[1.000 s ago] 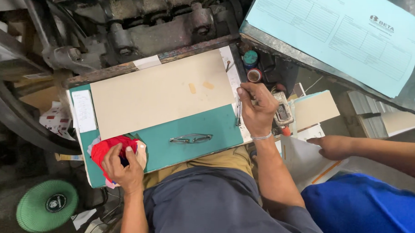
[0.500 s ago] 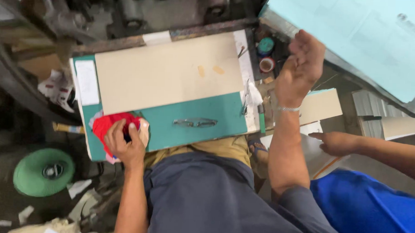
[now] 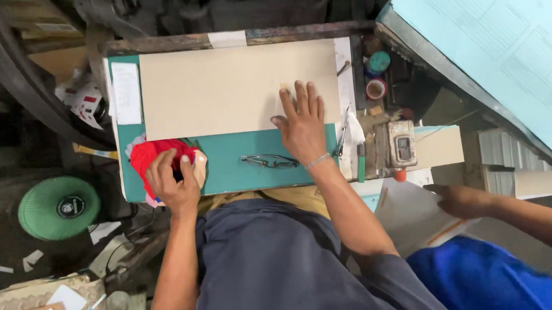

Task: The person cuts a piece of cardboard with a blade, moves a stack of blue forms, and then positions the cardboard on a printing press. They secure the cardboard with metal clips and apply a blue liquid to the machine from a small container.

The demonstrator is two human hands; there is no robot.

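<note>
My right hand (image 3: pixel 301 122) lies flat, fingers spread, on the lower right part of a large beige cardboard sheet (image 3: pixel 229 86) that covers a teal board (image 3: pixel 226 165). At the board's lower left corner, my left hand (image 3: pixel 172 181) grips a red cloth (image 3: pixel 150 157) bunched around a small pale object. A pair of glasses (image 3: pixel 269 162) lies on the teal board just below my right hand. A white paper slip (image 3: pixel 126 93) sits at the board's left edge.
Right of the board are small round pots (image 3: pixel 378 74), a grey device (image 3: pixel 402 144), a green pen (image 3: pixel 360 164) and scissors (image 3: pixel 343 136). Another person's hand (image 3: pixel 461 201) rests on paper at the right, above a blue garment (image 3: pixel 491 285). A green round lid (image 3: pixel 59 207) lies at the left. Light blue sheets (image 3: pixel 493 52) fill the upper right.
My right hand came down from the upper right, where it was raised, and now rests flat on the cardboard sheet. My left hand stays on the red cloth.
</note>
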